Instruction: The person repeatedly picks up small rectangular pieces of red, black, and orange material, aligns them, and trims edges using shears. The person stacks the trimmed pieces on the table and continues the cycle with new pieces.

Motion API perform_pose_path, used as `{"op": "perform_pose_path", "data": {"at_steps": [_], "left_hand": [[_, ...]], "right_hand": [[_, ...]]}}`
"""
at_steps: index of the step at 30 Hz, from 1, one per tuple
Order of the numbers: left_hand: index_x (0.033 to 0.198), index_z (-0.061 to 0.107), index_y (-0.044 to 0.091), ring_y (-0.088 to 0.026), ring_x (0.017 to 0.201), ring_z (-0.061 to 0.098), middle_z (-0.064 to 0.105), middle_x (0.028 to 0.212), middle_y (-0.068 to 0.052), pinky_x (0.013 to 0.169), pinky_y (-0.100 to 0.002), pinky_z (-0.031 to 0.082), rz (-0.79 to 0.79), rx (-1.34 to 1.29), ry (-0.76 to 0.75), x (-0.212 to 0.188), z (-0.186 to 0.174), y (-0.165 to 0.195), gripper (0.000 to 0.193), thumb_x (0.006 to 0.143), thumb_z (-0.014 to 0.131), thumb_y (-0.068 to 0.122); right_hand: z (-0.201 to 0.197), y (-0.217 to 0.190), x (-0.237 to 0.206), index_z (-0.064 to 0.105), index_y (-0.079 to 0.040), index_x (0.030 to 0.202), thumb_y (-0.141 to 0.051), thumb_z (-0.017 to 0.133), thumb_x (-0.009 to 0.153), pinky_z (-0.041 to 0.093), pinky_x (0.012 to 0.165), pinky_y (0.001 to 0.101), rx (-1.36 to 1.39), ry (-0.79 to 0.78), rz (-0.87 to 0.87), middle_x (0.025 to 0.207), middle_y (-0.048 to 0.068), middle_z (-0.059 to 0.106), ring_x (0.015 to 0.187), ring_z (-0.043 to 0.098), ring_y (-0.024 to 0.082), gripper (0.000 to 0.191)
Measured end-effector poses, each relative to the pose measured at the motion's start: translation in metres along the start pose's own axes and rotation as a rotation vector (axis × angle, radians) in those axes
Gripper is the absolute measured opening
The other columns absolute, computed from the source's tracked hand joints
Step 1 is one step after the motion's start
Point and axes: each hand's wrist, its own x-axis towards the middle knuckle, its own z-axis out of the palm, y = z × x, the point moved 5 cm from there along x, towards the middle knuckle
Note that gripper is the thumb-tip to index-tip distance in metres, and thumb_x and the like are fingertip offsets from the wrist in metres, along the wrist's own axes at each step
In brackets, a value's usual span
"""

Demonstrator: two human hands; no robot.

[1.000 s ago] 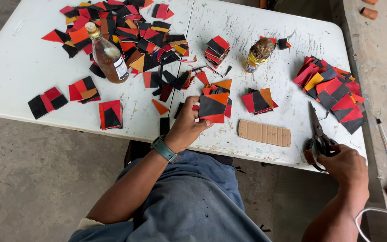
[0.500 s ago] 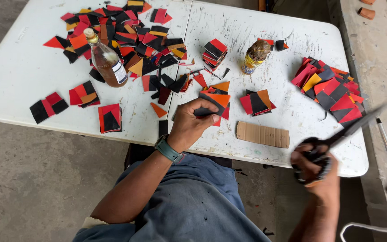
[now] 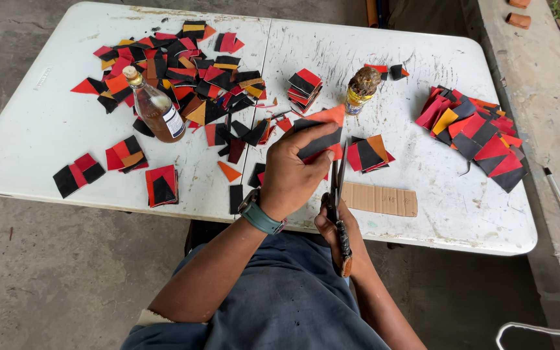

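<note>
A red-and-black patch [image 3: 319,133] is gripped in the left hand [image 3: 293,172], above the near middle of the white table [image 3: 46,129]. Scissors [image 3: 339,207] are clasped in the right hand [image 3: 335,236], blades pointing far, just beside the patch. A cardboard strip [image 3: 378,198] is laid to the right. A glass bottle [image 3: 155,107] is stood left, beside scattered cut pieces [image 3: 176,71]. A glue jar [image 3: 361,89] is stood far right of the patch.
</note>
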Motion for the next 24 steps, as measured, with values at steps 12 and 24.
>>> {"op": "perform_pose_path", "data": {"at_steps": [12,24], "left_hand": [[0.129,0.069,0.005,-0.017,0.107,0.075,0.077,0.121,-0.011,0.094,-0.030,0.061,-0.011,0.018,-0.072,-0.011,0.015,-0.002,0.040,0.090,0.069,-0.001],[0.135,0.065,0.006,-0.024,0.114,0.074,0.073,0.127,-0.014,0.096,-0.032,0.060,0.004,0.025,-0.142,-0.029,0.034,0.013,0.050,0.087,0.071,-0.003]], "right_hand": [[0.002,0.018,-0.002,0.056,-0.006,0.075,-0.022,0.066,0.098,0.039,0.047,0.0266,0.074,0.158,0.113,0.060,-0.001,0.053,0.051,0.047,0.007,0.030],[-0.015,0.010,-0.009,0.058,-0.003,0.105,-0.018,0.063,0.097,0.049,0.070,0.0239,0.017,0.165,-0.211,0.085,-0.002,0.064,0.080,0.056,0.006,0.018]]}}
